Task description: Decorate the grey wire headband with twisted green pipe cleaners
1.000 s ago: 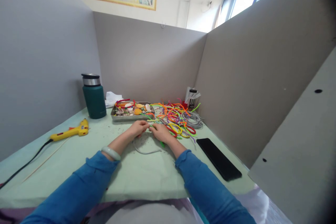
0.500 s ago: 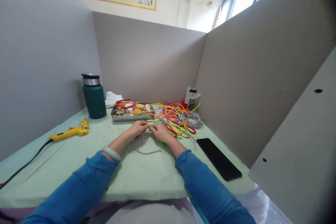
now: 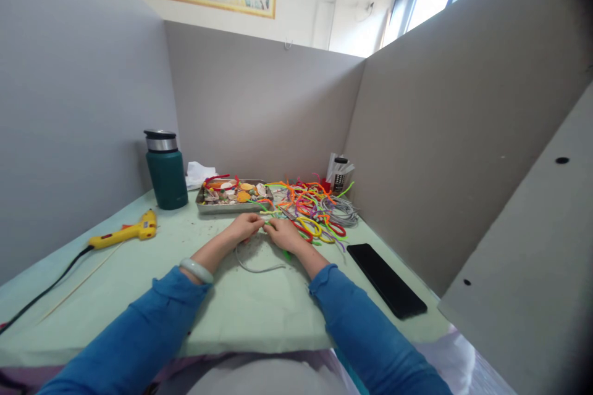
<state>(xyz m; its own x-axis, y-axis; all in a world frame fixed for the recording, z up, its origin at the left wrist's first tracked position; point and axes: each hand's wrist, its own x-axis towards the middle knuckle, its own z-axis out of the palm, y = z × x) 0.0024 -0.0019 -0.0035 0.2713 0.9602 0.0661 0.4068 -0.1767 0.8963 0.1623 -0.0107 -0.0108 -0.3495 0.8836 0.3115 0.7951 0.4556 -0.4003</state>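
Observation:
My left hand (image 3: 246,226) and my right hand (image 3: 281,233) meet fingertip to fingertip over the middle of the table. Both are closed in a pinch on a thin green pipe cleaner (image 3: 266,223), of which only a small bit shows between the fingers. Another bright green end (image 3: 286,255) pokes out beneath my right hand. From under my left hand a grey pipe cleaner (image 3: 259,270) curves across the tablecloth; its upper end is hidden. A little red-orange shows below my left fingers, too small to name.
Behind my hands stands a metal tray (image 3: 217,208) of shells and stones. To its right lies a heap of coloured pipe cleaners (image 3: 310,200). A black phone (image 3: 386,281) lies right; a yellow glue gun (image 3: 125,233), a thin stick (image 3: 81,282) and a green bottle (image 3: 167,176) are left.
Hardly anything differs. Both hands keep their pinch in the same place, with at most a tiny shift of the fingers.

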